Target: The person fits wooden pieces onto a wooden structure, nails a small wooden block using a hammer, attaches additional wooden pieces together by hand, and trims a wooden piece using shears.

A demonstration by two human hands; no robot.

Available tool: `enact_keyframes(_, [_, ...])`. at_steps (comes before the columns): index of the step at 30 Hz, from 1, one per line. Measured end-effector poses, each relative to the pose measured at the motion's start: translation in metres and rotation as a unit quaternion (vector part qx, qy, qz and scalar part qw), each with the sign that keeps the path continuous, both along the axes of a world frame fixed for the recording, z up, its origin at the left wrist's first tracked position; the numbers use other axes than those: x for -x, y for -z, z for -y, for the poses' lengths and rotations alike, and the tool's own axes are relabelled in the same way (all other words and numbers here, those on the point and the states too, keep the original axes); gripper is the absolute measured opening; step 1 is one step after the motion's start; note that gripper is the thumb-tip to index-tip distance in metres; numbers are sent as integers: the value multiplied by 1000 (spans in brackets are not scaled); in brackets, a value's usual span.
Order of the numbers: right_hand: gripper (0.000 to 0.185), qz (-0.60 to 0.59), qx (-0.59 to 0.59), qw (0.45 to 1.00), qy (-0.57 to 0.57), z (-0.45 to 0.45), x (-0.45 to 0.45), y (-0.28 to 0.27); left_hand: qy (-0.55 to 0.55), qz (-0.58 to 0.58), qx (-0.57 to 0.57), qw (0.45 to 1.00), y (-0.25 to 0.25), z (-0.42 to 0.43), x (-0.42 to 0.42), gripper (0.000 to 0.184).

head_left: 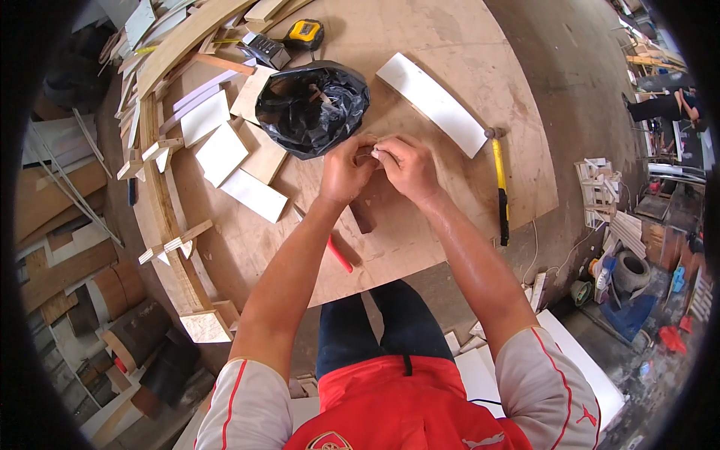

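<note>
Both my hands meet over the wooden table (465,202), just below a black plastic bag (279,120) that stands with its mouth open. My left hand (345,171) has its fingers pinched together. My right hand (409,165) is pinched too, its fingertips close to the left ones. Whatever small thing lies between them is too small to name. Beneath my hands lies a dark brown block (363,216), partly covered. By my left forearm a tool with a red handle (340,255) lies on the table, partly hidden by the arm.
A white board (435,101) lies at the upper right, with a yellow-handled hammer (500,180) beside it. White offcuts (251,196) and a curved wooden frame (161,195) occupy the left. A tape measure (305,31) sits at the back. A person (667,107) is far right.
</note>
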State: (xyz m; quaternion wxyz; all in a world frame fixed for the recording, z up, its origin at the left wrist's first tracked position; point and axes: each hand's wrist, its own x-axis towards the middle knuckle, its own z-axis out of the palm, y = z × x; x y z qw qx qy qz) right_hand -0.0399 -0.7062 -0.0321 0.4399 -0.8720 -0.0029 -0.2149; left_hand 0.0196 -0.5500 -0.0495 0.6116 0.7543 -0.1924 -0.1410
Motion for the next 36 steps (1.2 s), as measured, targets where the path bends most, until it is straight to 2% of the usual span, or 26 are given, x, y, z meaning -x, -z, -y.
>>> enact_keyframes(4, [7,-46,-117,991,47,1,4,-1,-38,-80,80,993,30,6,1,35])
enact_keyframes(6, [9,-80,-174,978,82,2,6,-4,-39,-64,63,995,33,6,0,35])
enact_keyframes(7, [9,-84,-163,979,85,2,7,-3,-39,-56,55,996,30,6,0,36])
enact_keyframes(10, [8,-72,-131,985,87,2,9,7,-24,-4,-82,996,-2,3,1,34])
enact_keyframes(15, [8,-24,-87,992,85,1,8,15,15,39,-81,996,9,-4,-9,35])
enact_keyframes(19, [7,-19,-123,989,80,-4,5,16,20,57,-55,997,7,-5,-12,37])
enact_keyframes(22, [8,-20,-124,989,81,-5,5,19,28,27,-102,994,-9,-5,-11,34])
enact_keyframes(36, [8,-17,-128,987,97,-9,5,23,35,17,-88,995,-6,-6,-13,32])
